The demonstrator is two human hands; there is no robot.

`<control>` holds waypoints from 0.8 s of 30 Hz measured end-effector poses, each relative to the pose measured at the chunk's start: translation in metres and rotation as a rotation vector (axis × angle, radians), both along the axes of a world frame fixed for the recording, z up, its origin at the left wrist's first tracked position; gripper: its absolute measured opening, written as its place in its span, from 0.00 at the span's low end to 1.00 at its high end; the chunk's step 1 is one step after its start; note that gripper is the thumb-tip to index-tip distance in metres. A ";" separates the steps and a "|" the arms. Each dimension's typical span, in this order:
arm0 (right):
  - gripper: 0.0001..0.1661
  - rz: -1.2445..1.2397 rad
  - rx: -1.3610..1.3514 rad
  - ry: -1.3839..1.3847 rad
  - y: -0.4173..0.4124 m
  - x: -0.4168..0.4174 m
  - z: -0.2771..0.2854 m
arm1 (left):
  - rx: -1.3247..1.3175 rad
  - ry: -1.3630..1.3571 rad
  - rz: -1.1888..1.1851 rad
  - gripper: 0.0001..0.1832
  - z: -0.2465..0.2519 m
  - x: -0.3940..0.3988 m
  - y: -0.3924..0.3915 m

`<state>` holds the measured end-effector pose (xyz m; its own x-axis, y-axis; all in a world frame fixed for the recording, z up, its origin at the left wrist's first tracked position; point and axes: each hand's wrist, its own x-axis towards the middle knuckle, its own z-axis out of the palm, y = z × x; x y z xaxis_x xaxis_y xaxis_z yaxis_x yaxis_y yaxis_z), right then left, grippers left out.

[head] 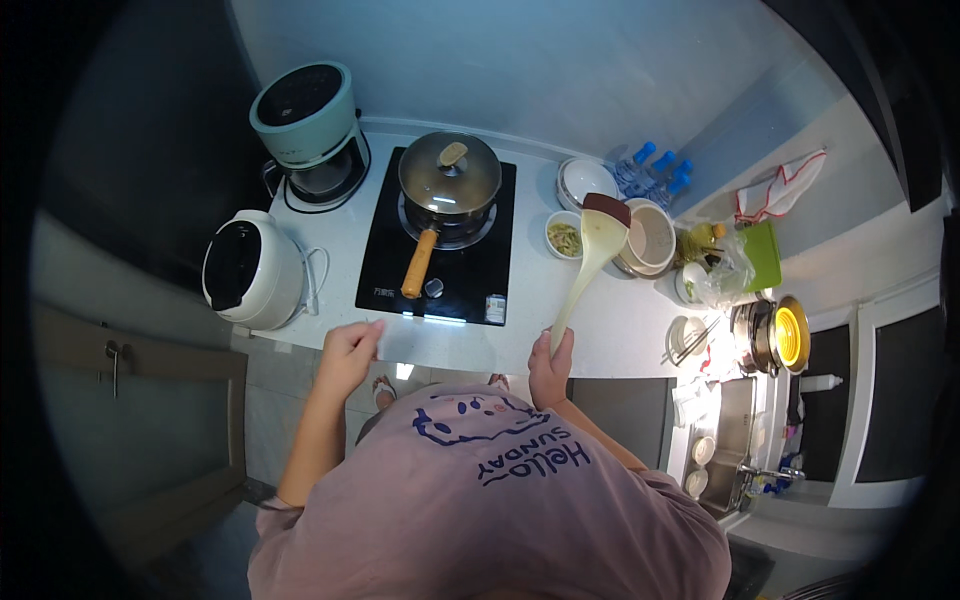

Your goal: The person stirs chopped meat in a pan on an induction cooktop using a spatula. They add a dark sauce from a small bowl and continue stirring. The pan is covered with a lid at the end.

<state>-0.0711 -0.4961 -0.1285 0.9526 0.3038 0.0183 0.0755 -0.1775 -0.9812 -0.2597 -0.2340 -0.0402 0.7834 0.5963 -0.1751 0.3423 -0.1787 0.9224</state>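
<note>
My right hand [551, 370] grips the lower handle of a cream ladle [592, 259], which points up and away over the counter. Behind the ladle's bowl shows a dark red-brown edge of a second utensil or part; I cannot tell which. My left hand [351, 352] is at the counter's front edge, fingers curled, with nothing seen in it. Ahead, a saucepan with a wooden handle [420, 264] stands on the black cooktop [465, 281]. Its glass lid [425, 176] is on. A small white bowl of greenish food [564, 235] sits beside the ladle's bowl.
On the left stand a white rice cooker [281, 274] and a pale green appliance [300, 142]. To the right are stacked white bowls [589, 181], water bottles [636, 169], a beige pot [652, 236], a green cutting board [763, 259], metal pots [754, 330] and the sink [731, 427].
</note>
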 end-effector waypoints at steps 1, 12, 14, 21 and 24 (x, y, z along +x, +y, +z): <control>0.11 -0.019 -0.011 0.048 -0.001 0.000 -0.001 | 0.088 0.142 0.110 0.29 -0.045 -0.016 0.012; 0.06 0.062 0.082 -0.071 0.029 -0.004 0.001 | 0.549 0.347 0.156 0.32 -0.215 -0.033 0.043; 0.06 0.055 0.115 -0.053 0.029 -0.007 0.005 | 0.686 0.369 0.141 0.29 -0.217 -0.021 0.045; 0.07 0.037 0.128 -0.015 0.017 -0.008 0.011 | 1.038 0.234 0.185 0.20 -0.234 -0.011 0.029; 0.08 0.066 0.183 0.054 0.016 -0.006 0.011 | 1.039 0.232 0.173 0.19 -0.234 -0.015 0.029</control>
